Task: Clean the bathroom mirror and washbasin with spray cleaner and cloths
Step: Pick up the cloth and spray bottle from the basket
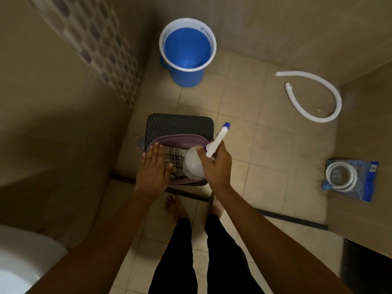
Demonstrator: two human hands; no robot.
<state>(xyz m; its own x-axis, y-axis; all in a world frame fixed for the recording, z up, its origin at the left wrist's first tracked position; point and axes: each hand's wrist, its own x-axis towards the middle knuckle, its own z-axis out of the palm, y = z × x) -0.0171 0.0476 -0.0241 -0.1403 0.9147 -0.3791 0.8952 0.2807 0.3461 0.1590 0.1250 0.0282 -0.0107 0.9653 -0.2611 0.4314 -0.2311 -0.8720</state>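
A purple basket (pixel 182 138) sits on a dark woven stool (pixel 180 124) on the bathroom floor. Inside it lies a white cloth with a dark check pattern (pixel 174 161). My right hand (pixel 216 166) grips the neck of a white spray bottle (pixel 193 163) with a white trigger head and blue nozzle (pixel 226 124), held over the basket's right side. My left hand (pixel 153 166) lies flat with straight fingers over the basket's left edge, touching the cloth.
A blue bucket with a white rim (pixel 187 54) stands at the far wall. A white corrugated hose (pixel 318 98) curls on the floor at right, and a bagged white hose (pixel 350 179) lies near the right wall. A white toilet rim (pixel 25 262) shows at bottom left. My bare feet (pixel 174 205) stand behind the stool.
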